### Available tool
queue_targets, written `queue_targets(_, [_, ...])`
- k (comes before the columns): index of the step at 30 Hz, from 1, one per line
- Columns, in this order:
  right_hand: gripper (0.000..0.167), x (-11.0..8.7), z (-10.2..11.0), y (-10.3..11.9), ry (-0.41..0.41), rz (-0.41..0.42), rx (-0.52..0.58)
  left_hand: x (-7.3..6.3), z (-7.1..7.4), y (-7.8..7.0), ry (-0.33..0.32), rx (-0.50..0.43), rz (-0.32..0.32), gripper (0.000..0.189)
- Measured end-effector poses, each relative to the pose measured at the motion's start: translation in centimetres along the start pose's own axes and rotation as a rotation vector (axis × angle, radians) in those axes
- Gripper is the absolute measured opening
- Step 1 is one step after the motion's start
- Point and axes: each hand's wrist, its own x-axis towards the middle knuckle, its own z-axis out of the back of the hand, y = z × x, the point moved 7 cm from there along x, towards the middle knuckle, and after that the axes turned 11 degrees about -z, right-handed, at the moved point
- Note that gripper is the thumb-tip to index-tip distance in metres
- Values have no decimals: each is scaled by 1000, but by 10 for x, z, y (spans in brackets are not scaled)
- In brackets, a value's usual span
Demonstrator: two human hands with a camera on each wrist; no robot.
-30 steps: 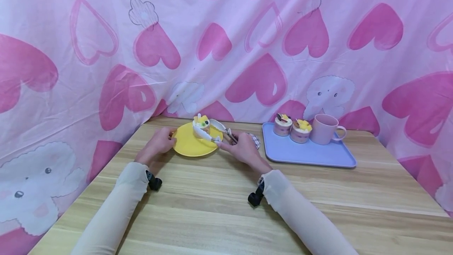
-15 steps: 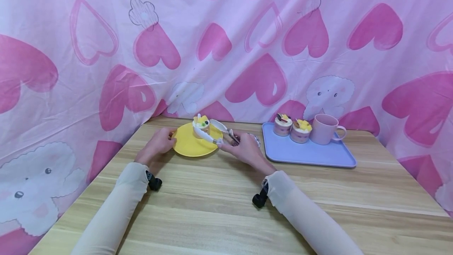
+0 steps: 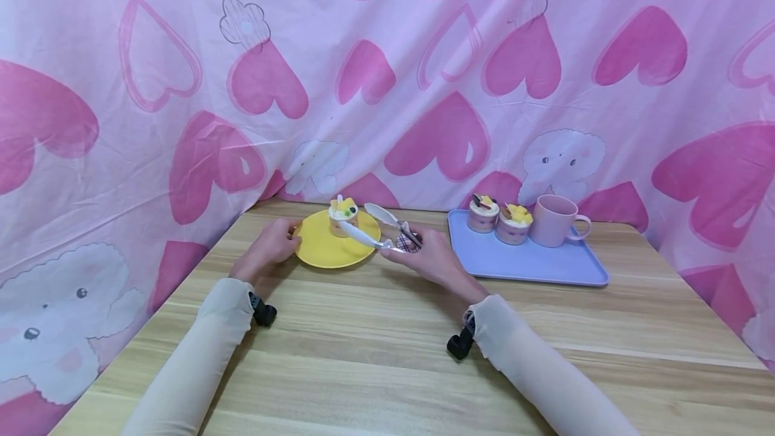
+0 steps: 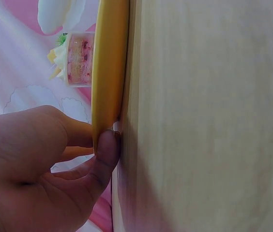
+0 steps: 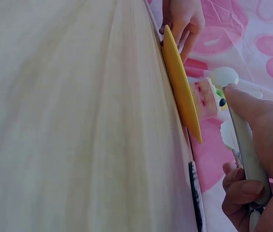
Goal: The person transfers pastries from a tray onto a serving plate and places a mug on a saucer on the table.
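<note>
Head view: gripped spread tongs (image 3: 362, 237) with the right hand (image 3: 432, 256) near the dessert cup (image 3: 343, 208) on the yellow plate (image 3: 321, 251), far and left. Pinched the plate's left rim with the left hand (image 3: 270, 243). Saw the blue tray (image 3: 529, 265) at right.

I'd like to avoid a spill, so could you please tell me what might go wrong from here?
The open tongs near the dessert cup might knock it if the right hand moves left. The left hand pinches the yellow plate by its rim, so lifting there could tip the cup over.
</note>
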Motion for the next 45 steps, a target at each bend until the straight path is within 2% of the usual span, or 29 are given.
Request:
queue_targets(6, [73, -4, 11, -10, -12, 2, -22, 0, 1, 0, -3, 2, -1, 58])
queue_targets(17, [76, -13, 33, -30, -29, 12, -32, -1, 0, -2, 5, 5, 3, 57])
queue_targets(23, [84, -19, 47, -39, -44, 17, -45, 0, 0, -1, 2, 2, -4, 57])
queue_targets(32, [58, -23, 58, -47, -64, 28, -50, 0, -2, 2, 8, -10, 18, 58])
queue_targets(37, [57, -25, 59, -48, -68, 38, -58, -1, -3, 3, 15, -34, 39, 58])
queue_targets(45, [59, -27, 64, -49, -80, 40, -76, -1, -1, 1, 5, -19, 19, 58])
